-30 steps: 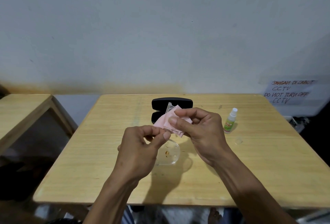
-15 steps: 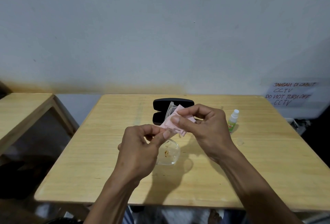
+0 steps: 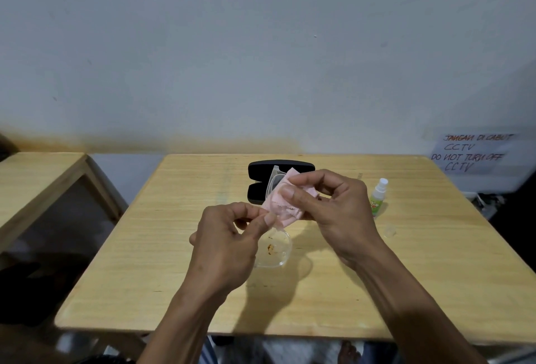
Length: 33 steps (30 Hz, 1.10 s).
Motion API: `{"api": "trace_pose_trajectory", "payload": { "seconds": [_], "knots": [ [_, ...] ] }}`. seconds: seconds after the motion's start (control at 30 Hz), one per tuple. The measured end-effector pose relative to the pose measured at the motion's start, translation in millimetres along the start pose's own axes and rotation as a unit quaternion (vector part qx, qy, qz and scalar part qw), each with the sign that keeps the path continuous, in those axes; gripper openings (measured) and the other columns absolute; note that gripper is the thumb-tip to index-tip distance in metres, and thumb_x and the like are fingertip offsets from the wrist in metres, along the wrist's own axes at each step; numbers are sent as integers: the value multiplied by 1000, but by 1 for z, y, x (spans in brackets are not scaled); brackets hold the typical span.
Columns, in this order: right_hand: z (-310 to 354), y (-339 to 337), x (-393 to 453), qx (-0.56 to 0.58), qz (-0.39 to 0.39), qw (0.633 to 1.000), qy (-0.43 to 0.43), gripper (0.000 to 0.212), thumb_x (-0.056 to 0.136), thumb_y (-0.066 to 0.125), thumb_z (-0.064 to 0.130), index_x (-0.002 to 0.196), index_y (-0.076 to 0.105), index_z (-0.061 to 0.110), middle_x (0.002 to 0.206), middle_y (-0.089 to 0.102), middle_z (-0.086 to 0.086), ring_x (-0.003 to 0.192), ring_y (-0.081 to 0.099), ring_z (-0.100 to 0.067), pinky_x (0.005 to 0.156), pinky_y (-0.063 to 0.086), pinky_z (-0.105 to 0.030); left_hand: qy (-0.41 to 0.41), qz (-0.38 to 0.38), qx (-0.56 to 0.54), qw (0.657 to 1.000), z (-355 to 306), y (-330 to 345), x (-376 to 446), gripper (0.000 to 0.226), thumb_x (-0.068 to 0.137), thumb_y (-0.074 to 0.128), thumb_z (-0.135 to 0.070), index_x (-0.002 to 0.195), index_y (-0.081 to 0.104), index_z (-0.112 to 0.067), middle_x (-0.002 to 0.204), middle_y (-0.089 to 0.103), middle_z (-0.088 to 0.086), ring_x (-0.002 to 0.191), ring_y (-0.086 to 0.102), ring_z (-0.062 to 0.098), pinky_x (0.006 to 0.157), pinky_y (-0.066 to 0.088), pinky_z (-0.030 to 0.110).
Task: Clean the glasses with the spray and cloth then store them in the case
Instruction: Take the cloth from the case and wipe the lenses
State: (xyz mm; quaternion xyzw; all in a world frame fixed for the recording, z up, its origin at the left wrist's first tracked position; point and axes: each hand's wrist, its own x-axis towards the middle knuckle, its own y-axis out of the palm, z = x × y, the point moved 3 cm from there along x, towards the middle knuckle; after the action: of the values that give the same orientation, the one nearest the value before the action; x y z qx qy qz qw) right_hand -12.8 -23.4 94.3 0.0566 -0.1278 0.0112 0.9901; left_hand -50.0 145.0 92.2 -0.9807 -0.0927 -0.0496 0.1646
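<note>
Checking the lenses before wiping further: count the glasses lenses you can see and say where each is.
2. One lens hangs below the left hand, smudged with brownish spots. The other lens shows above the pink cloth that the right hand pinches; the cloth partly covers it.

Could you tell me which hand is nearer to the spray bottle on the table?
Right. The right hand is just beside the spray bottle; the left hand is farther off, beyond the right one.

Left hand (image 3: 223, 250), right hand (image 3: 339, 215): bare, no rings, no watch. Forearms bare, no sleeves visible. Short fingernails. Bare toes (image 3: 349, 353) under surface edge.
</note>
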Motion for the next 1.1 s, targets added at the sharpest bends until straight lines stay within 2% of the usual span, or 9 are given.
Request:
{"api": "trace_pose_trajectory", "payload": {
  "seconds": [0.17, 0.37, 0.5, 0.63, 0.73, 0.8, 0.93, 1.03, 1.1],
  "knots": [
    [-4, 0, -5, -63, -6, 998, -9, 13, 74, 87, 12, 82, 80, 18, 82, 76, -9, 63, 66, -7, 65, 58, -31, -1, 8, 13, 1000, 0, 3, 1, 9, 77, 71, -48, 75, 77, -42, 71, 74, -18, 78, 61, 15, 100, 41, 61],
    [-1, 9, -2, 23, -43, 999, 5, 12, 76, 84, 7, 85, 77, 10, 75, 78, -3, 66, 70, -17, 66, 60, -34, 7, -1, 19, 1000, -5, 5, 1, 10, 82, 75, -38, 72, 74, -36, 61, 67, -17, 67, 56, 11, 97, 43, 61],
    [-2, 12, -6, -8, -17, 1000, 2, 15, 72, 88, 7, 81, 77, 12, 73, 77, 3, 64, 68, -8, 64, 53, -20, -3, -17, -1, 1000, -4, 1, 2, 10, 83, 77, -32, 73, 75, -32, 70, 74, -2, 66, 59, 12, 93, 48, 58],
    [6, -3, -3, -14, -15, 1000, 4, 13, 70, 88, 4, 75, 77, 10, 66, 75, -4, 58, 67, -13, 62, 55, -25, 8, 3, 37, 999, -7, 2, 0, 10, 78, 74, -45, 72, 74, -38, 64, 69, -14, 74, 60, 14, 95, 44, 59],
    [8, -2, 2, 6, -49, 999, 12, 12, 71, 87, 6, 75, 77, 10, 65, 73, -7, 61, 66, -19, 69, 59, -42, 26, 4, 62, 998, -16, 4, 0, 11, 83, 76, -34, 73, 71, -32, 59, 62, -26, 62, 52, 1, 94, 44, 58],
    [5, 5, 3, 38, -63, 997, 28, 12, 71, 87, 5, 76, 77, 9, 72, 75, -8, 68, 68, -22, 77, 60, -49, 25, -12, 78, 997, -20, 6, 0, 22, 84, 76, -29, 64, 68, -22, 58, 59, -31, 55, 48, -3, 91, 43, 54],
    [3, 14, 0, 36, -47, 998, 32, 17, 68, 88, 4, 76, 77, 13, 76, 77, -4, 72, 69, -21, 74, 58, -40, 31, -30, 71, 997, -17, 7, 1, 21, 82, 77, -31, 64, 69, -24, 61, 60, -26, 55, 48, -2, 87, 44, 52],
    [7, 7, 0, -4, -28, 999, 20, 16, 66, 90, 5, 75, 77, 10, 65, 73, -1, 62, 65, -18, 66, 56, -30, 33, -29, 56, 997, -15, 5, 1, 7, 79, 76, -38, 75, 71, -39, 68, 64, -14, 65, 53, 4, 89, 45, 57],
    [10, 1, 4, 11, -45, 999, 16, 14, 67, 89, 4, 74, 77, 8, 65, 73, -3, 61, 66, -16, 66, 56, -30, 33, -23, 67, 997, -18, 3, 0, 9, 80, 78, -36, 75, 71, -38, 74, 64, -28, 63, 52, 1, 89, 44, 54]
  ]
}}
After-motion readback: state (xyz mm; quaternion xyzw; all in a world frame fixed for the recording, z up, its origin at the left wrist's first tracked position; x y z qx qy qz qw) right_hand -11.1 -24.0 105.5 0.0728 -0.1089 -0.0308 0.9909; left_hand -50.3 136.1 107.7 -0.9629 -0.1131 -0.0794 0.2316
